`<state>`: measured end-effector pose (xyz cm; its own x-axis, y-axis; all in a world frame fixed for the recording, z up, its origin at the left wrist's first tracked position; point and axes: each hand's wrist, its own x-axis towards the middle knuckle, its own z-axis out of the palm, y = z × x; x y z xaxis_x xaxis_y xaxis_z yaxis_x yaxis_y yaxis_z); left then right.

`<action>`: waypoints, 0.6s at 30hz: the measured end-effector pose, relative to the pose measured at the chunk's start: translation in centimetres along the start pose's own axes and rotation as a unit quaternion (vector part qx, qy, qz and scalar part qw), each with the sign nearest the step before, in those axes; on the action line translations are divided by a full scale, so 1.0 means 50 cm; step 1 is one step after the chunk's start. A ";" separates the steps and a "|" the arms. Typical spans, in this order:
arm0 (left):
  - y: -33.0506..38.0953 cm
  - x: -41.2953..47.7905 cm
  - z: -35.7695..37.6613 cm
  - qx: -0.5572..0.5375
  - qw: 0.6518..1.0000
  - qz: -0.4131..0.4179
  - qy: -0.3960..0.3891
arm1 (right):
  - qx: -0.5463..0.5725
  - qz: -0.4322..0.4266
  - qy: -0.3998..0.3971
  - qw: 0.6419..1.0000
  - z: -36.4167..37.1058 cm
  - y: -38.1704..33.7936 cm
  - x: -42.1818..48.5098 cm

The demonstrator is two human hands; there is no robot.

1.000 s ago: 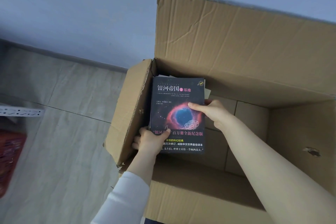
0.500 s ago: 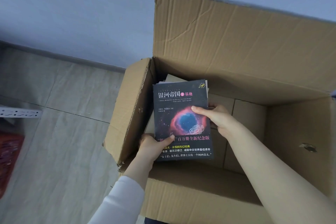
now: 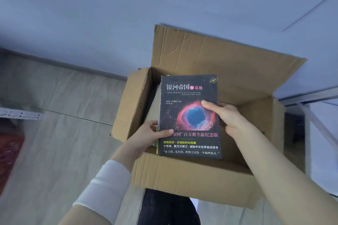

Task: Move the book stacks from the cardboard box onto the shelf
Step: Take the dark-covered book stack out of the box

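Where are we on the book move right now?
Done: nothing can be confirmed; no shelved books are in view. In hand: the left hand and right hand grip a book stack, dark space cover on top, held above the open box. Left: carry it to the shelf; the stack hides whether more books are in the box.

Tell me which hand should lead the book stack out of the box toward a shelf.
Probably the left. The left hand grips the stack of books at its lower left edge, thumb on the cover. A perforated shelf rail shows at far left. The right hand only steadies the right edge above the cardboard box.
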<state>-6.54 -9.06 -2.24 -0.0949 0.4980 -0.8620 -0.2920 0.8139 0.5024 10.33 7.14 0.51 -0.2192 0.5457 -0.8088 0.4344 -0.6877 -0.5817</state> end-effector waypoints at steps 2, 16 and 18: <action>0.012 -0.065 0.008 -0.001 1.000 0.021 -0.001 | -0.010 -0.017 -0.004 1.000 -0.004 -0.024 -0.068; -0.037 -0.551 0.010 -0.090 0.965 0.212 0.127 | -0.077 -0.213 -0.080 0.971 0.086 -0.112 -0.507; -0.053 -0.625 -0.019 -0.102 0.953 0.236 0.162 | -0.080 -0.232 -0.105 0.964 0.134 -0.122 -0.566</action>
<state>-3.68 -27.07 23.29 -0.5398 0.6487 -0.5365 -0.3199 0.4314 0.8435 8.05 -7.30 26.34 -0.5861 0.6569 -0.4744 0.3725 -0.3015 -0.8777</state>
